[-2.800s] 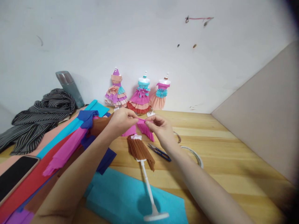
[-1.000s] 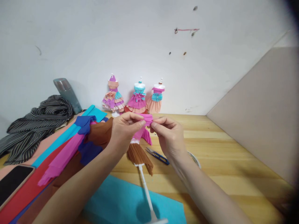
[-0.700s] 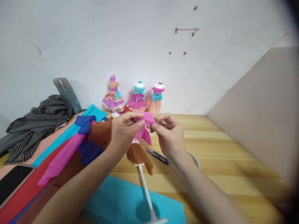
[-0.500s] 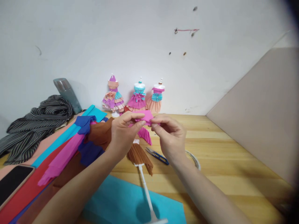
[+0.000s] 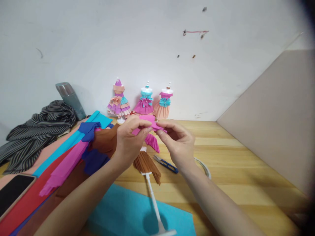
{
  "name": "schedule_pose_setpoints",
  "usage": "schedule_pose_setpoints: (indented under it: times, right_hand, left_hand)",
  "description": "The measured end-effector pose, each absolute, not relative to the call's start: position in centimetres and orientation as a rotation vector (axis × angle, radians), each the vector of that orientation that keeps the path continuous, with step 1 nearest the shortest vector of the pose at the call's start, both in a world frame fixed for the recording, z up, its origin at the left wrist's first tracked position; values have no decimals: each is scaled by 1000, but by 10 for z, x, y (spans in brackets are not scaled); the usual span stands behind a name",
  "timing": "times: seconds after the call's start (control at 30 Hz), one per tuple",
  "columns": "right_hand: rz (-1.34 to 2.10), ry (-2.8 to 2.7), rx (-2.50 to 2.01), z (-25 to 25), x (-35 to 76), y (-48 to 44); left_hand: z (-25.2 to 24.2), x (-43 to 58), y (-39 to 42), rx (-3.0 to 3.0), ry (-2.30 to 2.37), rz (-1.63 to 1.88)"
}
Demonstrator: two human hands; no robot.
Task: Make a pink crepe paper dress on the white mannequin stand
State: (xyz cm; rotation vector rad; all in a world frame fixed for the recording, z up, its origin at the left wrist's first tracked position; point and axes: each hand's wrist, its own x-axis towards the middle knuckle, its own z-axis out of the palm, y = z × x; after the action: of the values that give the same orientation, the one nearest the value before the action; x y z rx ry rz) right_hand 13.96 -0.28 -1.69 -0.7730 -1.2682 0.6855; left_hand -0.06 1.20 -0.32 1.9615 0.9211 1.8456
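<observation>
Pink paper (image 5: 147,120) held over a wooden table (image 5: 236,157).
A phone (image 5: 16,192) lies on coloured sheets (image 5: 64,166); the left hand (image 5: 131,139) pinches the paper between thumb and fingers; a pleated brown skirt (image 5: 147,163) sits on a white stand (image 5: 153,197), scissors (image 5: 166,164) beside it; the right hand (image 5: 179,140) pinches the paper's right end.

Left hand (image 5: 131,139): left thumb (image 5: 145,131) and left forefinger (image 5: 140,123) closed in a pinch, tips directed at the right hand. Right hand (image 5: 179,141): right thumb (image 5: 162,137) and right forefinger (image 5: 167,123) pinched likewise, tips directed at the left hand. Both pairs of fingertips sit near each other, each forefinger above its thumb. Remaining fingers are mostly hidden. Left forearm (image 5: 91,190) and right forearm (image 5: 211,196), both bare, slope down and outward from their hands.
</observation>
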Motion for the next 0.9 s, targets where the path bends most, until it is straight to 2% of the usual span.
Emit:
schedule_pose_setpoints:
  times: [0.27, 0.67, 0.9]
  right_hand:
    - [479, -1455, -808, -17, 148, 1]
    - [883, -1308, -756, -5, 148, -2]
    - [853, -1245, -763, -10, 151, 3]
  left_hand:
    - [1, -1, 13, 1951, 966, 1808]
    - [1, 2, 9, 1528, 969, 1614]
    - [7, 4, 7, 1346, 858, 1579]
